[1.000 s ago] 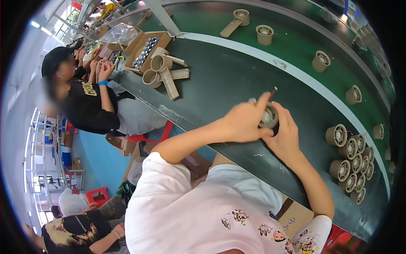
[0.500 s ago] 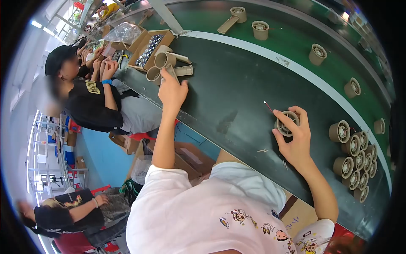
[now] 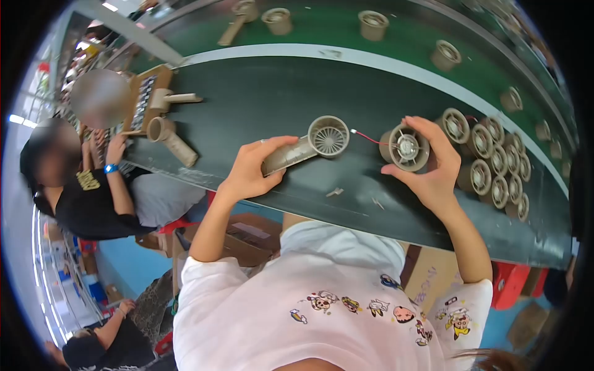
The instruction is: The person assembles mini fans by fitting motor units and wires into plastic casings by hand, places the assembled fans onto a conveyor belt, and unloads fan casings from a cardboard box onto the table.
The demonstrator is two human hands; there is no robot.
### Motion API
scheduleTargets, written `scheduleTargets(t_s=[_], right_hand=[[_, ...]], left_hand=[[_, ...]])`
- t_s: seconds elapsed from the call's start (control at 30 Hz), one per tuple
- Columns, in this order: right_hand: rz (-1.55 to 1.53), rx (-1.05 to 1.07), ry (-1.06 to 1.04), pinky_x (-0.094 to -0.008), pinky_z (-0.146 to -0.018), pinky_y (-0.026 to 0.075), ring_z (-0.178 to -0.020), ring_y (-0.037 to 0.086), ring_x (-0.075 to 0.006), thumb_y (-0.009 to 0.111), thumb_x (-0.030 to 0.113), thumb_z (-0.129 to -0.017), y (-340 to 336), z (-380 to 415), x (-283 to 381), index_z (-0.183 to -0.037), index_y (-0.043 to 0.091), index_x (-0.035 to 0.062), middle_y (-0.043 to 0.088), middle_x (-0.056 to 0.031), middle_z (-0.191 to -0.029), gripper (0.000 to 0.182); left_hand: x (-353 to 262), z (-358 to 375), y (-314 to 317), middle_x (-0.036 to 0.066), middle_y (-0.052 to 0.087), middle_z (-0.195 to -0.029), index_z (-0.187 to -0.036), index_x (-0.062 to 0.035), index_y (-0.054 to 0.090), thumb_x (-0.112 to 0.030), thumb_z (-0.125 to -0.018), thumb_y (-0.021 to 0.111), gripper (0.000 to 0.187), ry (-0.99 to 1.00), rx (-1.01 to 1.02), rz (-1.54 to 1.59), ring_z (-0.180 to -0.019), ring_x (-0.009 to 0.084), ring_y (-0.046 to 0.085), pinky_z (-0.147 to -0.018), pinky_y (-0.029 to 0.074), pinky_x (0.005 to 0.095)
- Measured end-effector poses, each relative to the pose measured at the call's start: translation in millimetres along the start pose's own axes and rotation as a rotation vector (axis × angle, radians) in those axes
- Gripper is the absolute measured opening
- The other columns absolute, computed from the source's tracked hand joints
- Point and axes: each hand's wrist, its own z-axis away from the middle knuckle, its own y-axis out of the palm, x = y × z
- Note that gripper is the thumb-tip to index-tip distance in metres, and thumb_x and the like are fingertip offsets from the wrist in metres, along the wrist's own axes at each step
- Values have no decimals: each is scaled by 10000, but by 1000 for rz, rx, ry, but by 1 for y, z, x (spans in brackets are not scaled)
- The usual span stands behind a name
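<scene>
My left hand point(image 3: 247, 172) is closed round the handle of a beige housing point(image 3: 292, 154) that looks like a hair dryer shell. Its round head, with a radial grille, faces up and points right. My right hand point(image 3: 438, 162) grips a short beige cylinder with a fan point(image 3: 407, 149) by its sides, thumb near me and fingers at the far side. From this fan cylinder a red wire point(image 3: 369, 139) with a white plug reaches left, its tip just beside the housing's head. The two pieces are apart.
Several similar fan cylinders point(image 3: 480, 175) stand grouped at the right. More sit on the green conveyor point(image 3: 322, 37) behind. At left are another handled housing point(image 3: 179, 149) and a box of small metallic parts point(image 3: 158, 79). Scraps point(image 3: 335, 192) lie near the table edge. A co-worker point(image 3: 93, 185) sits at left.
My left hand has brought one housing from the group at left to the middle, near the fan cylinder. My right hand keeps its fan cylinder, now tilted. The view has turned.
</scene>
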Motion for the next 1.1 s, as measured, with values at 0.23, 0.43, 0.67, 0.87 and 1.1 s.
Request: scheduleTargets(t_s=[0.23, 0.43, 0.67, 0.87, 1.1], right_hand=[[149, 145, -188, -332, -827, 530, -983, 638, -289, 891, 95, -508, -27, 4, 19, -1125, 618, 7, 650, -133, -1094, 680], [80, 158, -249, -358, -769, 536, -906, 644, -314, 891, 97, -527, -18, 7, 33, -1068, 606, -14, 644, -178, -1039, 622], [40, 26, -266, -356, -726, 549, -851, 654, -307, 893, 86, -534, -4, 15, 43, -978, 621, 3, 637, -215, -1033, 527], [31, -34, -227, -310, -696, 551, -818, 661, -261, 874, 38, -514, 1, 26, 32, -923, 675, 33, 629, -238, -1059, 455], [-81, 25, -232, -331, -712, 556, -831, 674, -284, 880, 31, -523, -7, 27, 30, -905, 700, 40, 618, -260, -1082, 422]], left_hand=[[-17, -34, 23, 120, 650, -1057, -1230, -92, 577, -87, -692, 727, 559, 202, 162, -27, -913, 306, 616, -813, 499, 370], [-62, -42, 32, 143, 623, -1120, -1183, -40, 588, -237, -737, 765, 518, 507, -170, 2, -955, 317, 616, -806, 500, 382], [-69, -32, 59, 173, 653, -890, -927, 5, 640, -126, -881, 631, 140, 252, 83, 487, -719, 258, 633, -693, 496, 331], [-77, -28, 67, 98, 680, -905, -1074, 98, 646, -101, -964, 507, 266, -131, 205, 1139, -680, 86, 531, -689, 479, 250], [-86, -26, 76, 70, 651, -884, -1180, 104, 597, -111, -968, 516, 313, -218, 95, 1323, -712, 77, 526, -794, 505, 256]])
